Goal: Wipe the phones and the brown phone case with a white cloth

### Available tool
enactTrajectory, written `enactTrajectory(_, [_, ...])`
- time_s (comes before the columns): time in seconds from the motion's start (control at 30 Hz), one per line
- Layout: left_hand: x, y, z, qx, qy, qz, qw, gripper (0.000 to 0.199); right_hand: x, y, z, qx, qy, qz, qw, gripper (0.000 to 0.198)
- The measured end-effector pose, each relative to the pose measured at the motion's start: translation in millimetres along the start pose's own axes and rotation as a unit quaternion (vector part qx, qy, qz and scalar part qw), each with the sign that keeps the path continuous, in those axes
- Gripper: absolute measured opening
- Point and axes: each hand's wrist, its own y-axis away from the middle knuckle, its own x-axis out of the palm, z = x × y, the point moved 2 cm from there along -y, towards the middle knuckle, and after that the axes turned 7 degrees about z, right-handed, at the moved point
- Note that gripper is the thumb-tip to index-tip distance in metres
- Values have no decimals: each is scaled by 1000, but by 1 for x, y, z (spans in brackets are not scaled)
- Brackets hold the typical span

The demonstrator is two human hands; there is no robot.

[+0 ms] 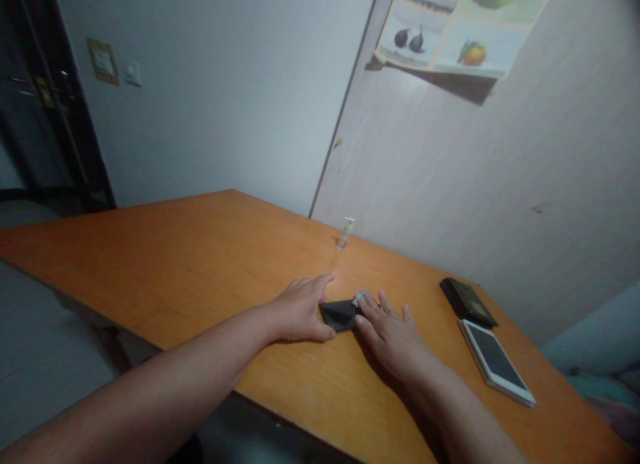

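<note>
A black smartphone (338,315) lies flat on the orange-brown wooden table, its dark glossy face up. My left hand (303,311) steadies its left end, thumb at the near edge and fingers at the far edge. With its fingers laid over the phone's right part, my right hand (387,327) presses a crumpled whitish tissue (360,297) against the surface. Those fingers cover the right end of the phone and most of the tissue. Beyond both hands stands a small clear spray bottle (344,235) with a pale top.
To the right, a white tablet (497,363) with a dark screen lies beside a dark wallet (469,302). The wooden table (175,264) meets a wall and a pale panel at the back. A fruit poster (450,31) hangs above; a dark door (45,91) is far left.
</note>
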Motion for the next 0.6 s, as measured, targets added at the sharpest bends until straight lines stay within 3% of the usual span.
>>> enactTrajectory(0.17, [0,0,1,17,-12,0,1000,97,-1,17,23,-153,-41,87,984,60])
enactTrajectory(0.37, [-2,0,-2,-2,-11,9,1000,94,-10,12,-3,9,13,27,1000,61])
enactTrajectory(0.53, [-3,1,-2,7,-8,4,1000,89,-11,29,22,-137,-25,84,987,60])
enactTrajectory(0.6, [-3,0,-2,9,-9,8,1000,86,-13,31,26,-146,-34,97,984,59])
